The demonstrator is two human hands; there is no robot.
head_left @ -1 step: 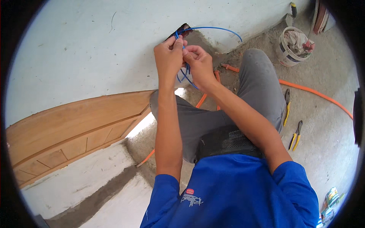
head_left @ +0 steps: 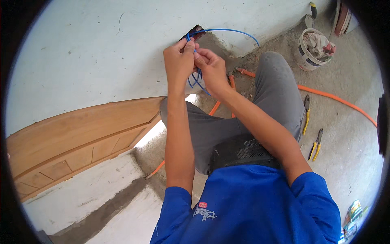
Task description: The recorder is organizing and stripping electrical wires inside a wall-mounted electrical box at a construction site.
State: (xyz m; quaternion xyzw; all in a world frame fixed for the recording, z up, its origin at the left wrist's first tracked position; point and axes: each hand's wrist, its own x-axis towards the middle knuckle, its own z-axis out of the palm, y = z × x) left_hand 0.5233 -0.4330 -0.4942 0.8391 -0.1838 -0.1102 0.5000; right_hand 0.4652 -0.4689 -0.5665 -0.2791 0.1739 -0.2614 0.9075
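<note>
- A pale, scuffed wall (head_left: pixel 101 61) fills the upper left, meeting a rough concrete floor (head_left: pixel 341 138); the lens's black rim cuts off the edges.
- A ragged hole (head_left: pixel 198 29) breaks the wall; its inside is dark and partly covered by the fingers.
- Blue wires (head_left: pixel 231 30) come out at the hole: one arcs right, others hang below the hands. Their number is hard to count.
- The left hand (head_left: pixel 178 60) has thumb and fingertips pinched together on the wires, just below the hole.
- The right hand (head_left: pixel 213 70) pinches the wires beside it, thumb against index finger; its other fingers are curled and partly hidden.
- An orange tube (head_left: pixel 337 99) passes out of sight behind the knee; whether it joins the shorter orange pieces cannot be told.
- Two yellow-handled pliers (head_left: pixel 316 144) lie right of the leg.
- Crumpled material (head_left: pixel 316 44) hides the bucket's (head_left: pixel 304 62) inside.
</note>
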